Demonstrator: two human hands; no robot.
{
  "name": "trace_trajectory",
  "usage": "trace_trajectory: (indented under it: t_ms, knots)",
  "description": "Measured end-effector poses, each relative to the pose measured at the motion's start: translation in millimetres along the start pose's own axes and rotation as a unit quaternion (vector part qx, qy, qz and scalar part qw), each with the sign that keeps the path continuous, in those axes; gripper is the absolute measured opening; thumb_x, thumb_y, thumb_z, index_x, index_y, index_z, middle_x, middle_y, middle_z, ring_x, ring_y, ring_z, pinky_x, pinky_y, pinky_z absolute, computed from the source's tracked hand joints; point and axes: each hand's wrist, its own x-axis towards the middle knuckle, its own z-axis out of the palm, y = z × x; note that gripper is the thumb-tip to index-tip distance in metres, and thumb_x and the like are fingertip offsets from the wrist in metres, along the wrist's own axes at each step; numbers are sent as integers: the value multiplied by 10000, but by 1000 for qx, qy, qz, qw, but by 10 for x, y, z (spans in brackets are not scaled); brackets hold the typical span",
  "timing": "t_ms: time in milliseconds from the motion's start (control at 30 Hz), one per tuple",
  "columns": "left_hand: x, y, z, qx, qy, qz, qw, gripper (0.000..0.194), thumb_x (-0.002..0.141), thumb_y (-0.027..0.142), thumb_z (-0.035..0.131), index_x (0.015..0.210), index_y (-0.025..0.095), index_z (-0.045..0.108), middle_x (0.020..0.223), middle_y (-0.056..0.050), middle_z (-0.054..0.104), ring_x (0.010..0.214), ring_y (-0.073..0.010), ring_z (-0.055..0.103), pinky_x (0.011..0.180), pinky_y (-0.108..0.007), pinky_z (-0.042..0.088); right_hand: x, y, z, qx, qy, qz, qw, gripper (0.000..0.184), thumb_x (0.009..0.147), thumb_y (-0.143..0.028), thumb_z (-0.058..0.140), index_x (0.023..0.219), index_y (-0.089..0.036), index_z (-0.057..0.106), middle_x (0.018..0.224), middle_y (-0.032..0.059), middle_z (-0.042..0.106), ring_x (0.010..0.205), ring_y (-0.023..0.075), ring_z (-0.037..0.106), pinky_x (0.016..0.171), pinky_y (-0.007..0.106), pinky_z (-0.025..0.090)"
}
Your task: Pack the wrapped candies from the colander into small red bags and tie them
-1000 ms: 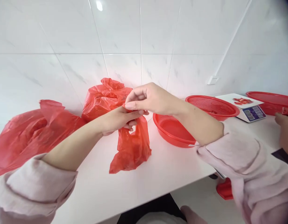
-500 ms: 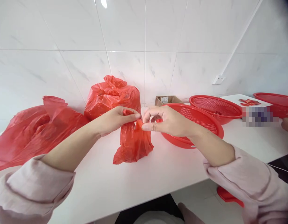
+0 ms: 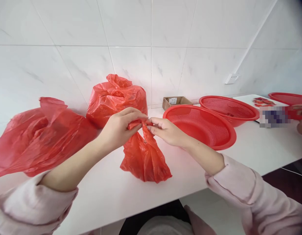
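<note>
White bench point(image 3: 109, 195), mid-bench: red bag point(image 3: 146, 163) hangs, neck pinched by your L hand point(image 3: 119, 130) & R hand point(image 3: 166, 132). Risk: thin plastic tears or slips if you pull hard.

Narrow strip of desk point(image 3: 190, 173) between held red bag point(image 3: 146, 160) and red colander point(image 3: 199, 127); bulging red bag point(image 3: 116, 101) blocking the way to the tiled wall point(image 3: 151, 49).
</note>
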Motion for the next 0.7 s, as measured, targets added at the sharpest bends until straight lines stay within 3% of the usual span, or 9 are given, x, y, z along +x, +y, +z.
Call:
trace_trajectory:
  t_ms: [67, 200, 333, 433, 500, 567, 700]
  knots:
    - [-88, -38, -18, 12, -28, 13, 999, 244, 944, 256, 526, 1108, 201, 699, 1085, -42, 717, 970, -171, 667, 822, -279, 528, -109, -42, -12, -88, 12, -25, 996, 242, 986, -350, 470, 877, -180, 604, 839, 5, 621, 796, 133, 582, 767, 286, 461]
    - [-454, -272, -140, 68, -39, -16, 997, 243, 966, 337, 516, 1042, 223, 716, 1033, -20, 747, 983, -202, 654, 831, -306, 503, -475, -35, -85, -264, 21, 0, 964, 328, 1011, -353, 416, 828, -197, 640, 808, -7, 684, 666, 108, 560, 655, 251, 396]
    - [-933, -618, -330, 53, 22, -204, 977, 252, 940, 406, 543, 854, 244, 716, 944, -1, 724, 919, -213, 630, 852, -318, 455, -854, 112, -287, -318, 36, 85, 943, 355, 1002, -365, 419, 796, -217, 667, 789, -1, 704, 678, 132, 600, 631, 257, 401]
    - [-1089, -665, -391, -11, 11, -332, 943, 323, 928, 498, 521, 812, 263, 710, 903, 18, 723, 910, -226, 617, 856, -327, 440, -969, 157, -439, -289, 40, 125, 948, 383, 996, -416, 424, 781, -217, 671, 776, 14, 693, 684, 146, 598, 642, 272, 431]
    - [-1045, -569, -360, -72, 15, -372, 925, 368, 916, 531, 530, 788, 239, 715, 875, 6, 728, 927, -235, 619, 907, -348, 430, -938, 136, -486, -238, 76, 117, 961, 377, 983, -451, 451, 775, -210, 652, 824, 26, 697, 716, 148, 600, 677, 278, 465]
    - [-936, -439, -259, -179, 23, -362, 914, 379, 928, 514, 530, 817, 212, 731, 922, -14, 741, 986, -241, 626, 984, -383, 417, -840, 118, -462, -164, 139, 83, 973, 355, 966, -476, 486, 786, -205, 630, 899, 42, 699, 791, 156, 620, 710, 278, 502]
    - [-772, -272, 162, -410, 73, -248, 874, 352, 996, 457, 419, 1136, 272, 685, 1284, -36, 644, 1179, -230, 577, 1081, -463, 394, -589, 257, -157, 10, 240, 36, 970, 319, 937, -511, 527, 961, -216, 645, 1013, 58, 674, 865, 171, 652, 692, 277, 549]
